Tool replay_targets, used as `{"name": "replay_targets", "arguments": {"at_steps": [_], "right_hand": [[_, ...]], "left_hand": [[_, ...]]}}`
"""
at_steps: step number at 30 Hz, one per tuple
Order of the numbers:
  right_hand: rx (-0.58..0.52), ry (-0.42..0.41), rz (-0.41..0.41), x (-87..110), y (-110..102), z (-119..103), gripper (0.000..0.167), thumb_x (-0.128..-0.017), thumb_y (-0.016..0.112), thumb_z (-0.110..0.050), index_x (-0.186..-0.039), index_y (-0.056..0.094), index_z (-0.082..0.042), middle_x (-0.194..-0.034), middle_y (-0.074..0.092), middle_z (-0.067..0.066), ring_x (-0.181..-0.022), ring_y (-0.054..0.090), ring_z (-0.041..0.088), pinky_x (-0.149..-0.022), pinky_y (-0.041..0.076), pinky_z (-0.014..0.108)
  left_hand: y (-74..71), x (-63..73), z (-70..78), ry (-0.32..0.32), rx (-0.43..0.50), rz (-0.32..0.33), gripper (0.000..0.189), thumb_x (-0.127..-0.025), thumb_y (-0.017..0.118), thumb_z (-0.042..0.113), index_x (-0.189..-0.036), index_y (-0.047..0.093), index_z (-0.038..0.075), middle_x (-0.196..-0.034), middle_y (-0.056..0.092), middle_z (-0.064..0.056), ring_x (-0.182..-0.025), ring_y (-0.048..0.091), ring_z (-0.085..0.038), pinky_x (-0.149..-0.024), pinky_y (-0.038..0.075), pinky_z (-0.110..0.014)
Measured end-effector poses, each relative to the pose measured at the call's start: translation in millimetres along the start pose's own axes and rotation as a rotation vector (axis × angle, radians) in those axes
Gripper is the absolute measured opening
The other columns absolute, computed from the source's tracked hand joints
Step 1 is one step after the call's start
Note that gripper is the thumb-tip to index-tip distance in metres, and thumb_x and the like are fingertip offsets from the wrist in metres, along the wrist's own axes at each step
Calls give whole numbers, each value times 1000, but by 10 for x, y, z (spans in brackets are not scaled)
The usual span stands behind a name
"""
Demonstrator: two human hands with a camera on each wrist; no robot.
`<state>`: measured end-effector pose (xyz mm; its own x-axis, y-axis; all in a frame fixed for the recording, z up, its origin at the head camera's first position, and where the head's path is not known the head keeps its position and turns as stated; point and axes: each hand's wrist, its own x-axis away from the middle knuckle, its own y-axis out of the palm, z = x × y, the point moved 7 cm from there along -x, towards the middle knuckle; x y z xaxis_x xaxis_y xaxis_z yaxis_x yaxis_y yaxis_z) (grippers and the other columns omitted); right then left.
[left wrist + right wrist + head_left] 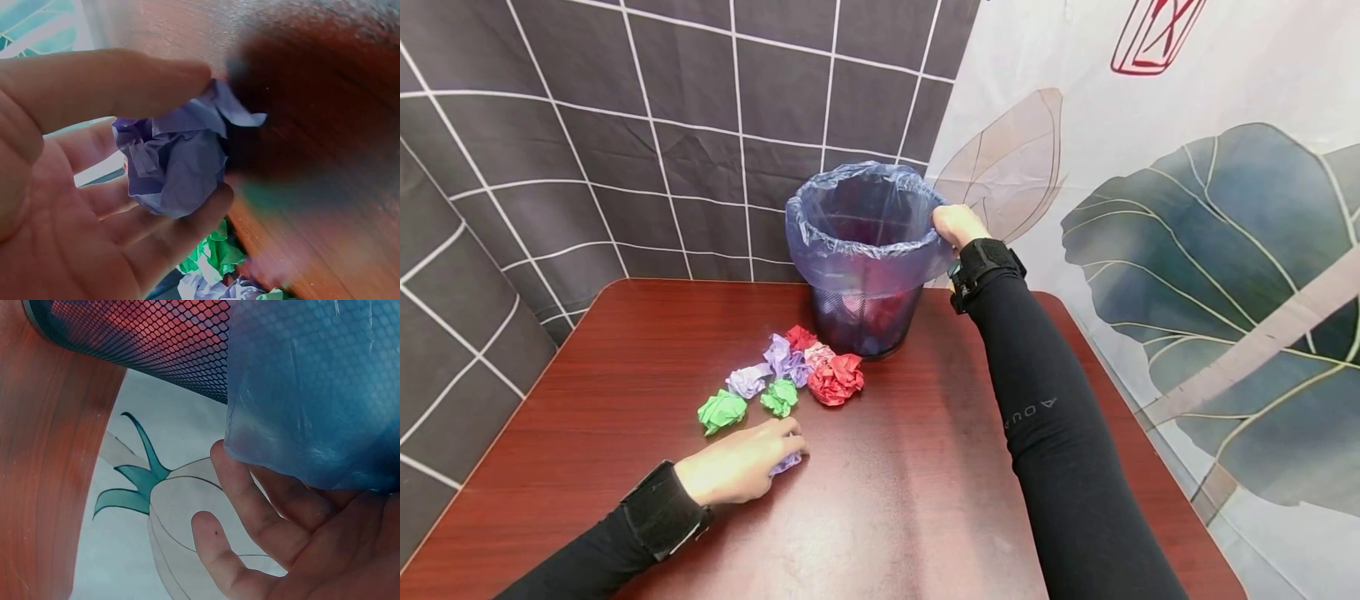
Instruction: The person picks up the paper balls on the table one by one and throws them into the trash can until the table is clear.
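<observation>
My left hand (737,463) is low over the table and holds a crumpled purple paper ball (178,165) between thumb and fingers. My right hand (958,225) grips the right side of the rim of a black mesh trash bin (835,321). A blue plastic bag (868,268) lines the bin and folds down over its rim. In the right wrist view some fingers (234,481) lie outside the bag; the thumb is hidden. Through the mesh, red and pale crumpled paper shows inside. Ahead of the left hand lie green (722,412), purple (747,381) and red paper balls (835,380).
The several loose paper balls form a cluster on the reddish-brown wooden table (647,358), left of the bin's base and in front of it. Behind the table hang a dark grid-patterned cloth (685,167) and a pale leaf-printed cloth (1187,233).
</observation>
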<state>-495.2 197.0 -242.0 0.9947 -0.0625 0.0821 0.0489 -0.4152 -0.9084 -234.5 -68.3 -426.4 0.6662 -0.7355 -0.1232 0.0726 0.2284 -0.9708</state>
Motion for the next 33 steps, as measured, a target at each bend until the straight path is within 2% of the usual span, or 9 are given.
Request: {"name": "replay_targets", "arguments": {"at_steps": [10, 16, 20, 23, 27, 33], "right_hand": [[-30, 17, 1, 21, -6, 9, 55, -100, 22, -22, -137, 52, 7, -149, 48, 23, -104, 66, 36, -64, 56, 31], [-44, 21, 2, -8, 5, 15, 55, -101, 23, -22, -137, 51, 7, -149, 48, 23, -107, 66, 38, -62, 57, 31], [-71, 19, 6, -19, 5, 23, 54, -100, 23, -21, -136, 52, 8, -148, 48, 23, -107, 66, 38, -59, 56, 30], [-86, 19, 10, -18, -1, 28, 53, -100, 23, -21, -134, 53, 8, -147, 49, 23, -105, 67, 38, -57, 55, 29], [-70, 26, 13, -6, -10, 27, 54, -99, 24, -21, -134, 54, 8, -147, 50, 23, -100, 68, 38, -56, 55, 29], [-53, 33, 6, -5, -6, 18, 55, -100, 24, -22, -137, 52, 7, -148, 49, 24, -99, 68, 37, -59, 56, 30]], "left_hand": [[23, -46, -32, 5, 6, 0, 33, -65, 73, 3, -94, 62, 14, -92, 46, 6, -77, 45, -8, -67, 46, -26], [-104, -145, -22, -5, 37, 3, 32, -69, 76, 10, -99, 65, 16, -94, 50, 8, -77, 49, -7, -69, 49, -26], [-307, -261, -10, 10, 52, 61, 35, -74, 76, 11, -109, 69, 15, -106, 55, 5, -85, 56, -8, -75, 54, -28], [-522, -378, -12, 24, 68, 125, 38, -78, 75, 12, -115, 69, 15, -114, 56, 2, -90, 59, -9, -77, 56, -28], [-846, -549, -27, 39, 47, 225, 39, -80, 73, 15, -119, 68, 16, -115, 57, 2, -91, 60, -10, -77, 56, -28], [-1301, -791, 30, 78, 2, 392, 42, -81, 72, 17, -122, 67, 13, -112, 59, 1, -84, 59, -14, -75, 53, -33]]}}
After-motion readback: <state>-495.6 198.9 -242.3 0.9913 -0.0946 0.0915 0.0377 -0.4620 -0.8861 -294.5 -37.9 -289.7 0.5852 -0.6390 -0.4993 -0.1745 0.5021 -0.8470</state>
